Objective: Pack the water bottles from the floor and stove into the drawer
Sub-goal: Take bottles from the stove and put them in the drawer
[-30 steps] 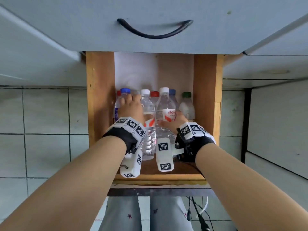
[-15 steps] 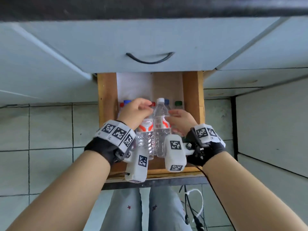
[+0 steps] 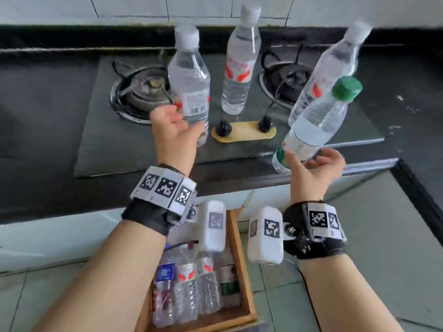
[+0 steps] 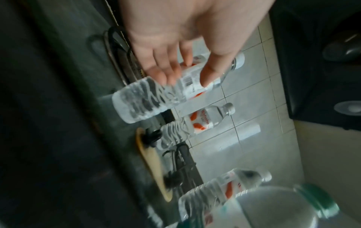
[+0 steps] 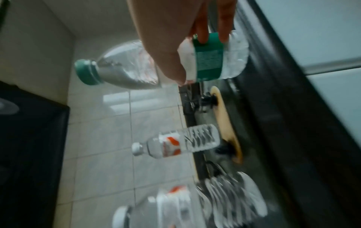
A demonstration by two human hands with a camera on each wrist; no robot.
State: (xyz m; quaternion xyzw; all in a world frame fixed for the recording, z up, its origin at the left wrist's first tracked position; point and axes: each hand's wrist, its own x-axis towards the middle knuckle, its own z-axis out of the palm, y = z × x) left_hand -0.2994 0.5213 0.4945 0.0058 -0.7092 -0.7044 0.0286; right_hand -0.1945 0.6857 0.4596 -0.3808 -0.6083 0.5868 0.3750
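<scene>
Both hands gripping | left hand point(image 3: 176, 130): white-capped bottle point(image 3: 189, 87) | right hand point(image 3: 311, 171): green-capped bottle point(image 3: 318, 121) (green label: wrist view only)

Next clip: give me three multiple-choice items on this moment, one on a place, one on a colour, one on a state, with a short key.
1. Where does the bottle between the two burners stand?
A. on the stove
B. on the floor
C. in the drawer

2. What colour is the cap of the bottle at the right hand?
A. red
B. green
C. blue

3. How is the drawer?
A. pulled open, bottles inside
B. shut
C. open, bare

Key: 1 A, the middle bottle stands upright on the stove. 2 B, the green-capped bottle in the right hand. 3 A, the drawer shows bottles below the wrists.
</scene>
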